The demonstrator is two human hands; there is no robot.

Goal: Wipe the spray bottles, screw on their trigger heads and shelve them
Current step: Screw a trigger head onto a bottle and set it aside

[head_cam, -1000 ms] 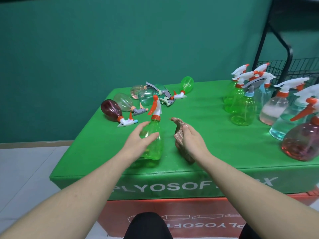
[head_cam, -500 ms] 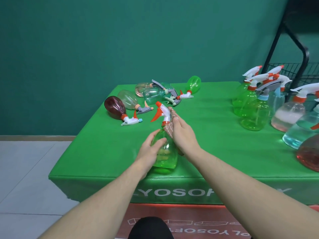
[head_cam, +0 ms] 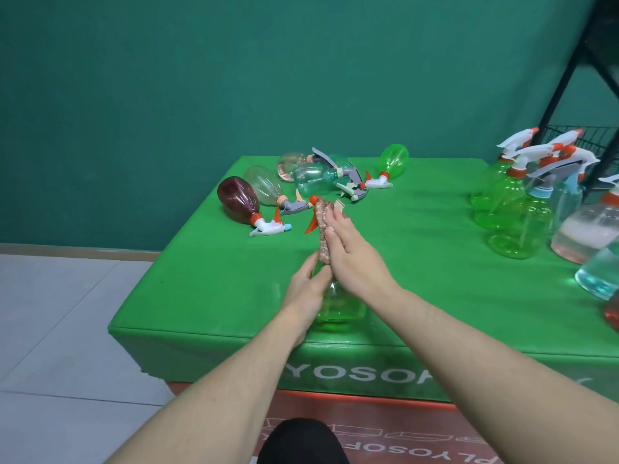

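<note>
Left hand (head_cam: pixel 306 293) is gripping the light, slippery green bottle (head_cam: pixel 338 304) at its belly; right hand (head_cam: pixel 351 252) is pressing the soft cloth (head_cam: pixel 323 226) flat-fingered against the neck

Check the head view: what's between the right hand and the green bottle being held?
A brownish cloth. The right hand presses it with flat fingers against the neck and trigger head of the green bottle, which the left hand grips lower down.

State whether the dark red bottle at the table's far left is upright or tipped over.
Tipped over: the dark red bottle lies on its side on the green table, trigger head toward the camera.
</note>
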